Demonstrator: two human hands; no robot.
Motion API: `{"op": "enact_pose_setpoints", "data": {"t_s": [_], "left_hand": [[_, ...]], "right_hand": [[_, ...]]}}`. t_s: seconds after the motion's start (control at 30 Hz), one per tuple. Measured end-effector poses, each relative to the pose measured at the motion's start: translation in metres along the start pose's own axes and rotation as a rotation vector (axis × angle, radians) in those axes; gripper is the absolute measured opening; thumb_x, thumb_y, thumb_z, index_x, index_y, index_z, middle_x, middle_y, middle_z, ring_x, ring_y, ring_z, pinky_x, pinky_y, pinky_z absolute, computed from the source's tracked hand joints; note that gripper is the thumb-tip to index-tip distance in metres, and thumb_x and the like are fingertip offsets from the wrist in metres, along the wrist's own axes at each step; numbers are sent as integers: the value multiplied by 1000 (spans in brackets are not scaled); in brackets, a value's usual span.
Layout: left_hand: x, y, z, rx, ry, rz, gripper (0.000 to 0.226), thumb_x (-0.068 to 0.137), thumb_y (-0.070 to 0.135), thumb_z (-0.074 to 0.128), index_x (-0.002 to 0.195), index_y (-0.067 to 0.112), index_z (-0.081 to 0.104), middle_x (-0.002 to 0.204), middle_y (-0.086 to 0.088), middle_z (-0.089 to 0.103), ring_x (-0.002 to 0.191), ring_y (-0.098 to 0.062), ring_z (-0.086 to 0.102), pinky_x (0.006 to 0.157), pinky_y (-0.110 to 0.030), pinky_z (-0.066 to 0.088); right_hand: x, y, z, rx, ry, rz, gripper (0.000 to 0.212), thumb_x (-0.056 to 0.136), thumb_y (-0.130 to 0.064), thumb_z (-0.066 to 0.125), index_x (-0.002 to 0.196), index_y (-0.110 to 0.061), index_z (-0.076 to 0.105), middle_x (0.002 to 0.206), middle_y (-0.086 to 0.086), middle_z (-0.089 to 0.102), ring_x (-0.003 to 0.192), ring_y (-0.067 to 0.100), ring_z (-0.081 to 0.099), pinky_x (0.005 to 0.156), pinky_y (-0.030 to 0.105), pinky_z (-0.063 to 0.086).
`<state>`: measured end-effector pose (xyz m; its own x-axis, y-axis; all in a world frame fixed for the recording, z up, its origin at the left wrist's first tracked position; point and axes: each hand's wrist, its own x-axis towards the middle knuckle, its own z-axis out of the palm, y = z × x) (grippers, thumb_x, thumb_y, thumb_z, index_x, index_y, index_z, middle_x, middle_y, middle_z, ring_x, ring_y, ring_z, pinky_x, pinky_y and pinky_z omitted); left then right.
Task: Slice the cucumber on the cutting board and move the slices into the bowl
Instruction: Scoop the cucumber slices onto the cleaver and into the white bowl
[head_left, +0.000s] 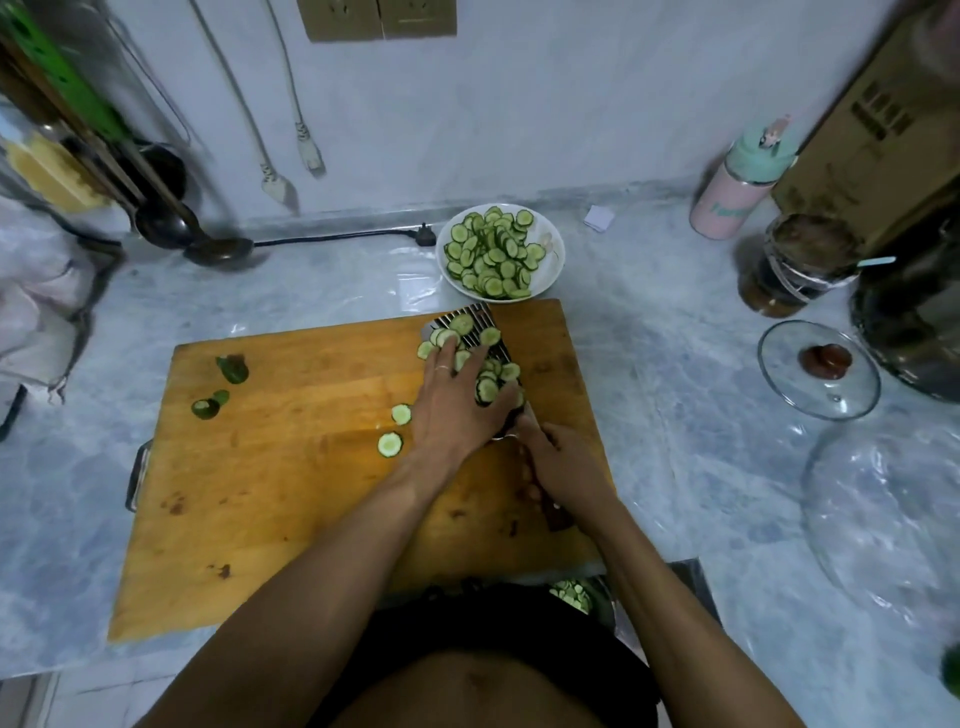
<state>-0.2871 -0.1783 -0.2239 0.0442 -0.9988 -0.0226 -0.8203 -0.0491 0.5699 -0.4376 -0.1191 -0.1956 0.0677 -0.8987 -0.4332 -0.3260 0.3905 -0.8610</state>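
On a wooden cutting board (291, 467) at a marble-patterned kitchen counter (649, 364), a pile of cucumber slices (470, 340) lay heaped on the flat of a ridged cleaver blade (470, 319) near the board's far right corner. The person's left hand (457, 405) pressed down on the pile with fingers spread and straight, pinning slices against the blade. The right hand (550, 457) was wrapped around the knife handle (553, 512), just behind the left wrist.

Two loose slices (389, 444) sat on the board just left of the left hand, and dark green cucumber ends (232, 368) lay well apart toward the board's left side. Directly beyond the blade, touching or nearly touching the board's far edge, stood a white bowl (550, 244) already heaped with slices.

A black plug and cord (426, 235) ran along the counter just left of the bowl, with dark ladles (218, 249) resting farther left. To the right stood a pink-and-mint bottle (737, 187), a cardboard box (872, 150), a dark jar (795, 265) and a glass lid (818, 370) lying on the counter. More slices (571, 595) showed in a container partly hidden below the board's near edge.
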Motion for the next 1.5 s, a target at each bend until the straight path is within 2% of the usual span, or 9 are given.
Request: {"op": "enact_pose_setpoints", "data": {"t_s": [0.37,0.53,0.67,0.77,0.9,1.03,1.2,1.33,1.5], "left_hand": [[56,27,-7,76,-5,76,60,90,60,50,144,34,43,159,-3,27,147,-24,18,110,-45,37],[111,49,-11,47,7,116,60,90,61,52,142,32,47,157,-1,30,144,-22,23,109,-44,36],[162,58,-6,-30,-14,165,60,89,61,54,140,30,50,155,1,35,141,-20,29,111,-42,33],[196,55,3,-36,-20,202,59,88,64,52,137,31,52,151,3,40,137,-20,36,109,-42,37],[223,51,6,-8,-36,246,55,91,59,51,137,28,53,147,0,45,133,-22,41,104,-41,42],[241,34,1,88,-12,320,58,92,55,51,136,17,55,137,-11,56,123,-31,51,104,-42,42],[251,29,-11,131,55,491,53,94,43,49,134,8,57,135,-20,55,121,-38,52,101,-42,43],[255,44,2,305,-44,898,41,101,36,37,123,13,63,137,-12,55,125,-34,53,100,-45,46],[257,21,3,355,-72,940,40,100,30,41,122,8,66,129,-11,63,113,-32,63,94,-45,52]], "right_hand": [[36,-25,-21,65,82,-3,50,102,-48,43,70,-10,49,56,7,54,40,13,51,42,22,39],[73,-55,-43,53,139,-24,58,103,-48,43,65,-5,56,51,12,56,46,25,52,49,31,45],[118,-70,-56,4,245,-76,57,103,-43,44,56,-11,50,49,9,53,49,27,56,52,35,48],[144,-75,-61,-45,292,-95,56,104,-42,42,56,-13,47,52,9,53,51,25,55,54,34,47],[169,-80,-66,-136,336,-86,53,105,-40,41,58,-17,46,52,0,49,47,12,49,46,20,36],[185,-77,-68,-167,333,-57,48,104,-43,40,64,-18,49,62,5,58,54,19,56,52,27,44],[188,-79,-70,-205,321,-51,46,104,-42,40,68,-15,50,64,6,58,53,18,55,50,26,44],[190,-82,-75,-303,313,-49,46,104,-41,40,64,-18,41,61,-1,46,53,9,45,46,21,28],[189,-80,-82,-268,335,-33,46,103,-42,43,64,-18,42,61,-1,47,53,10,46,47,20,30]]}}
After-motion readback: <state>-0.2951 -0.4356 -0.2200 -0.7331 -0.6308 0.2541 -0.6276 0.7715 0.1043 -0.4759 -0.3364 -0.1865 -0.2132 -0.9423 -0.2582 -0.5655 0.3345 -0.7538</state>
